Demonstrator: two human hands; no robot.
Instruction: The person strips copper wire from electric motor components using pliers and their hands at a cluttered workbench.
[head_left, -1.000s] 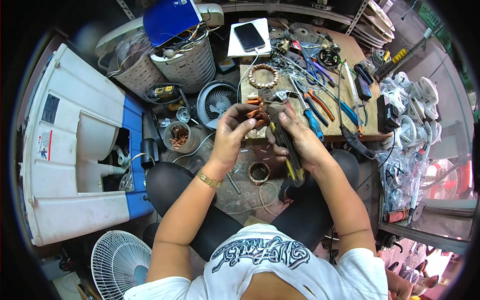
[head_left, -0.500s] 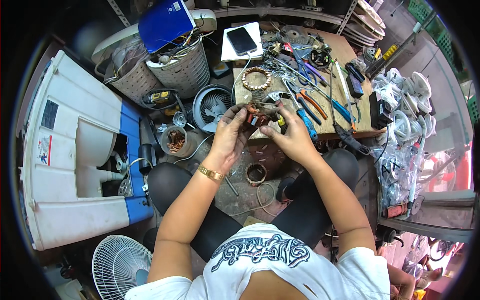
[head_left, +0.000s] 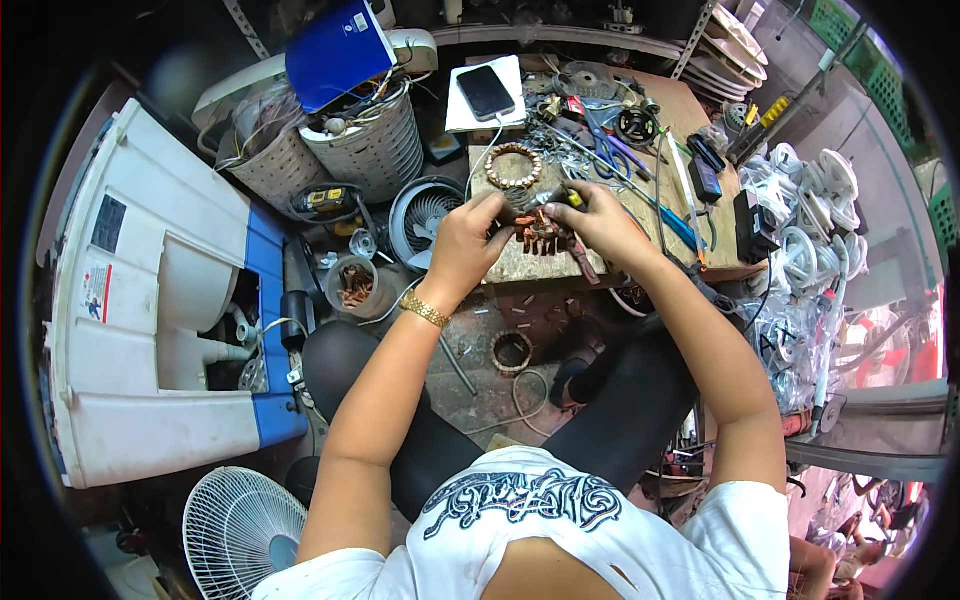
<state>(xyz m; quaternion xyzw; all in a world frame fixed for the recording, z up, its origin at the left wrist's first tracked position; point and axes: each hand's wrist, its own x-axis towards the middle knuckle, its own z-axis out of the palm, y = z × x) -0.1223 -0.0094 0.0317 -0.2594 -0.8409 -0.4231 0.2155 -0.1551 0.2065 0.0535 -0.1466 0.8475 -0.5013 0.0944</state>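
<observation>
Just over the near edge of the workbench, my left hand (head_left: 475, 235) pinches a motor stator with copper windings (head_left: 541, 233), its coils hanging toward me. My right hand (head_left: 603, 222) is closed at the stator's right side, around a tool with a yellow part (head_left: 573, 198); fingers hide most of that tool. A reddish handle (head_left: 585, 262) shows below the right hand, and I cannot tell whether it is held. Beyond my hands lies a second ring-shaped stator core (head_left: 514, 165) on the wooden bench (head_left: 500, 268).
A phone (head_left: 486, 92) rests on white paper. Scissors (head_left: 606, 145) and other tools crowd the bench. Another ring core (head_left: 512, 352) sits on the floor, near a tub of copper scraps (head_left: 358, 285) and a fan housing (head_left: 424, 222). Bagged white fan parts (head_left: 805, 250) stand right.
Both hands have moved forward over the bench edge with the stator. It has turned, so its copper coils now face me. The right hand has shifted up and right with the yellow-marked tool.
</observation>
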